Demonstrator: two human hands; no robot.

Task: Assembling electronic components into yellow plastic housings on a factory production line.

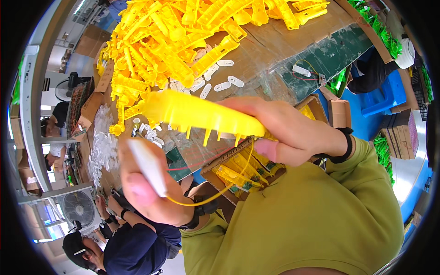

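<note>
Assembly looks mid-piece: you hold one yellow part [201,114] up over the table [275,50], a yellow wire [215,195] hanging from its near end in a loop toward your left hand [146,183], while a big heap [169,41] of like yellow parts and scattered white tabs [224,85] lies on the table, so by my reading much is left. Your right hand [288,133] is closed around the part's near end, thumb pressed underneath. Your left hand is curled shut on a white tab [146,167], pinched between thumb and fingers, just below the part.
</note>
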